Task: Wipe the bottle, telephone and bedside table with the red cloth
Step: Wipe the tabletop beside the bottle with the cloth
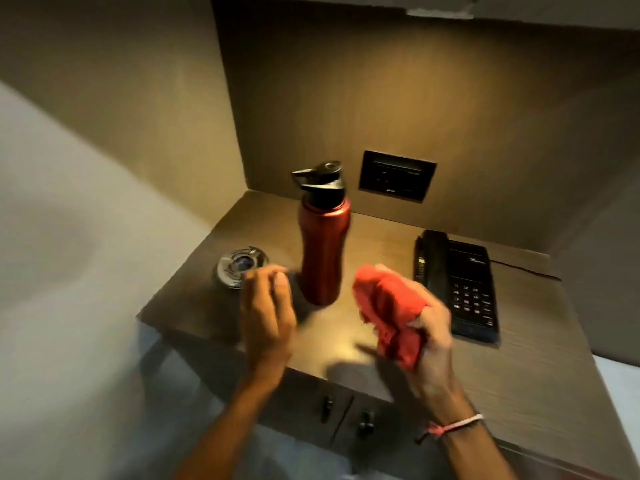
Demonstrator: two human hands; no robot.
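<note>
A red metal bottle (324, 247) with a black cap stands upright in the middle of the brown bedside table (526, 368). A black telephone (457, 282) lies to its right, handset on the left side. My right hand (431, 336) is shut on a bunched red cloth (389, 310), held just right of the bottle's base and above the table top. My left hand (266, 313) hovers just left of the bottle's base, fingers loosely curled, holding nothing and apart from the bottle.
A round shiny metal ashtray (240, 266) sits at the table's left side, behind my left hand. A dark switch panel (396, 175) is on the back wall. Two drawer knobs (346, 412) stick out below the front edge. A pale wall rises at left.
</note>
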